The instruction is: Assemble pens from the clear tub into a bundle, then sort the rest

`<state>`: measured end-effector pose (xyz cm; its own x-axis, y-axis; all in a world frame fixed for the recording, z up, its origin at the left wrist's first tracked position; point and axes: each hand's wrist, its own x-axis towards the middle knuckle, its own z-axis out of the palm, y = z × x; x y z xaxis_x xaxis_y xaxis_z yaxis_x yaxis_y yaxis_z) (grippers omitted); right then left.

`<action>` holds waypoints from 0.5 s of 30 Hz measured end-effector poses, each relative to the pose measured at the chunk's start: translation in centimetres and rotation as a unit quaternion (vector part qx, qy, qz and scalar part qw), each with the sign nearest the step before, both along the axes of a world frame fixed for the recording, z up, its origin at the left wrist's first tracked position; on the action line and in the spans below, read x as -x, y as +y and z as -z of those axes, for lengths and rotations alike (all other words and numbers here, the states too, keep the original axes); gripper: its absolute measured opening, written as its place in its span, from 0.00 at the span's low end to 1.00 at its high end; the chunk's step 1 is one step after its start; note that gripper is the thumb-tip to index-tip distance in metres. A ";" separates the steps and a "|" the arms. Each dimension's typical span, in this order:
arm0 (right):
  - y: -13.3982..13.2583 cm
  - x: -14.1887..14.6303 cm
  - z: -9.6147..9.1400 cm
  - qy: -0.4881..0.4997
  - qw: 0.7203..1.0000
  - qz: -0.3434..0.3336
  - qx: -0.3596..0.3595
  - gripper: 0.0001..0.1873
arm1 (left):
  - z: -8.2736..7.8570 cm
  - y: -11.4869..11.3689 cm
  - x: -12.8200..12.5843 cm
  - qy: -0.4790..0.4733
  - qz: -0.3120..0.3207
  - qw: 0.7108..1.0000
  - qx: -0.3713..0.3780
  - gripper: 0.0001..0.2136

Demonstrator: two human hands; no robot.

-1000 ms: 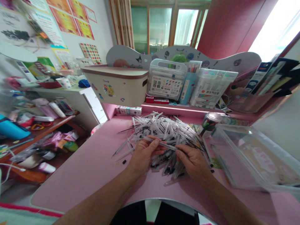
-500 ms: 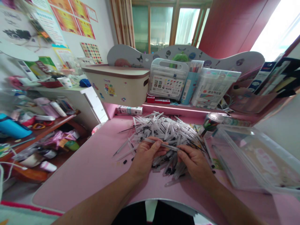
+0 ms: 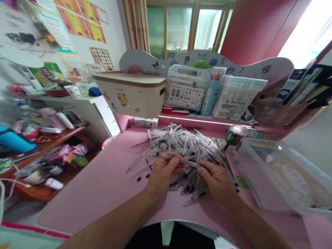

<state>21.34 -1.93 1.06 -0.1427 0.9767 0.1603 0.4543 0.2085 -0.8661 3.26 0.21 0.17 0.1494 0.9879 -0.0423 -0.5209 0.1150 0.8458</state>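
Both my hands hold one pale, translucent pen (image 3: 184,161) level above a heap of pen parts. My left hand (image 3: 164,169) pinches its left end between thumb and fingers. At the other end, my right hand (image 3: 212,176) has thumb and fingertips closed around it. Beneath and behind them spreads the heap (image 3: 178,136) of clear and white pen barrels, with thin dark refills poking out at the sides. Small black caps (image 3: 139,179) lie on the pink desk (image 3: 103,193) left of my left hand. Part of the heap is hidden by my hands.
A clear plastic bin (image 3: 275,173) stands at the right, beside a metal-topped can (image 3: 236,135). Along the back shelf are a beige lidded box (image 3: 132,93), marker cases (image 3: 186,90) and a pen holder (image 3: 280,109). A cluttered side shelf (image 3: 52,145) is at the left.
The camera view has shifted very slightly. Both hands keep the same grip on the pen, and nothing else has visibly moved.
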 end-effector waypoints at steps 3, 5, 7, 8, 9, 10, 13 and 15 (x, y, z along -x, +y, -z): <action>0.1 -0.1 -0.1 -0.004 1.000 -0.002 0.001 0.16 | -0.1 0.0 0.1 0.004 0.009 1.000 -0.007 0.11; 0.2 -0.2 -0.1 0.009 1.000 -0.015 0.005 0.15 | -0.3 0.1 0.2 0.007 0.013 1.000 -0.012 0.11; 0.4 -0.2 0.0 0.035 0.999 -0.029 0.010 0.12 | -0.4 0.1 0.2 0.011 0.011 1.000 -0.022 0.11; 0.5 -0.2 0.1 0.054 0.998 -0.031 0.012 0.10 | -0.5 0.1 0.3 0.017 0.008 0.999 -0.029 0.11; 0.5 -0.3 0.1 0.076 0.997 -0.029 0.014 0.09 | -0.5 0.1 0.3 0.025 0.005 0.999 -0.035 0.12; 0.5 -0.3 0.1 0.100 0.995 -0.024 0.015 0.09 | -0.5 0.1 0.3 0.036 0.004 0.998 -0.041 0.13; 0.3 -0.1 -0.9 0.167 0.986 0.004 0.006 0.07 | -0.4 0.1 0.5 0.070 0.020 0.996 -0.053 0.15; -0.1 0.0 -2.6 0.188 0.981 0.042 -0.029 0.06 | -0.5 0.1 0.6 0.076 0.023 0.995 -0.057 0.17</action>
